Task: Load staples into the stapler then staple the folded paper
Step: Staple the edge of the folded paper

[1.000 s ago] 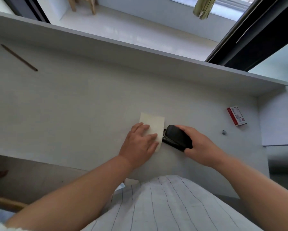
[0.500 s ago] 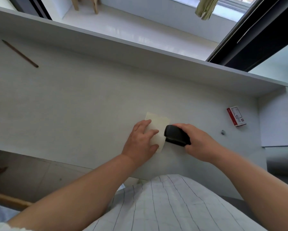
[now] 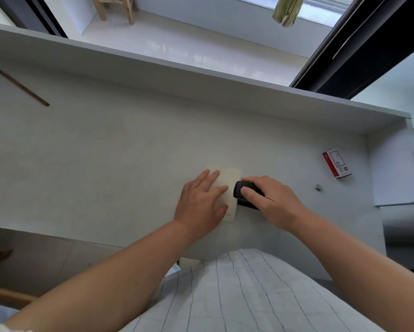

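Observation:
A folded cream paper (image 3: 229, 185) lies flat on the white desk (image 3: 129, 152). My left hand (image 3: 201, 202) rests flat on its left part with the fingers spread, pinning it down. A black stapler (image 3: 243, 194) has its nose over the paper's right edge. My right hand (image 3: 270, 200) covers the stapler from above and grips it, hiding most of its body. The stapler's jaw sits closed on the paper's edge as far as I can see.
A red and white staple box (image 3: 337, 164) lies at the right of the desk, with a small metal bit (image 3: 318, 187) in front of it. A brown pencil (image 3: 22, 87) lies far left. A raised back ledge (image 3: 201, 75) and a right side panel (image 3: 390, 168) bound the desk.
The stapler turned and slid left onto the paper's right edge, and my right hand moved over its top. My left hand stayed flat on the paper.

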